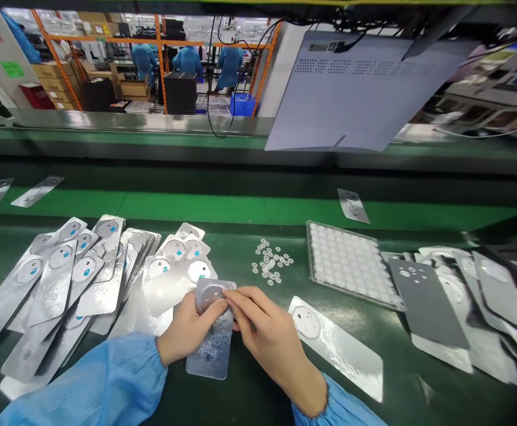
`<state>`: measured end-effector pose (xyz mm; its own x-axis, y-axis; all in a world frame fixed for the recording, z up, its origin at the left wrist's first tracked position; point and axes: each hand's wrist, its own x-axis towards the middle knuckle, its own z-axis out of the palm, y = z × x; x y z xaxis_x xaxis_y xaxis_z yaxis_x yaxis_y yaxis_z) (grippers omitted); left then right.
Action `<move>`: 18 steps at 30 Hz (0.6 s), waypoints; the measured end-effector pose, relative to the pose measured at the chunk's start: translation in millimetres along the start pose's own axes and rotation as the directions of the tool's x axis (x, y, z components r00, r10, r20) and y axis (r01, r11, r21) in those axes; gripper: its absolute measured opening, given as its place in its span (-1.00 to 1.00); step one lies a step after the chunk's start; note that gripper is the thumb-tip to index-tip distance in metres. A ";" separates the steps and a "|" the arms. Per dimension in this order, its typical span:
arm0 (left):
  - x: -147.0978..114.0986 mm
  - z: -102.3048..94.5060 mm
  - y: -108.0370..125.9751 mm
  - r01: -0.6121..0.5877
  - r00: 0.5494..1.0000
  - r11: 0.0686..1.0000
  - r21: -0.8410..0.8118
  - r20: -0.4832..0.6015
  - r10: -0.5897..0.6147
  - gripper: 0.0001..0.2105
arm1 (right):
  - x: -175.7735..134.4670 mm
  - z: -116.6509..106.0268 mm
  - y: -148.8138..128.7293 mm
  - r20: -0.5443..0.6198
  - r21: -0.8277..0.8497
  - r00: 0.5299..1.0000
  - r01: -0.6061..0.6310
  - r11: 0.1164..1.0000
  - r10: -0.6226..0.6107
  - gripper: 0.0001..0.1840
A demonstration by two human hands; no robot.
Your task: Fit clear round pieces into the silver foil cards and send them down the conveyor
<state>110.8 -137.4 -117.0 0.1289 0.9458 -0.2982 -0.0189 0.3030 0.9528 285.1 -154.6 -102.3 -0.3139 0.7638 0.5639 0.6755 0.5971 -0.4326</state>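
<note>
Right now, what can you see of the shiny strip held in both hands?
The strip is a long, flat, silvery piece with rounded corners, glossy like foil or film. A round grey patch sits near its far end. It lies lengthwise away from the person, just above the green table. The left hand grips its far end; the right hand pinches there too.

Green bench (249, 402) w/ orange racks (161, 59) behind

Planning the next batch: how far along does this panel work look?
Done, it seems: one panel laid aside at right. In hand: both hands, left and right, hold a panel. Left: a fanned stack, and loose discs.
</note>
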 end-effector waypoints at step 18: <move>11.3 -17.6 -45.5 -0.095 0.992 0.992 -0.084 0.079 0.102 -0.60 | -0.4 8.4 -1.7 -0.059 -0.205 0.988 0.130 0.970 -0.145 -0.91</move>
<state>95.7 -138.5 -164.7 0.2042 0.9595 -0.1939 -0.1142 0.2201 0.9688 278.4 -153.8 -107.6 -0.3688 0.6534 0.6612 0.7513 0.6283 -0.2019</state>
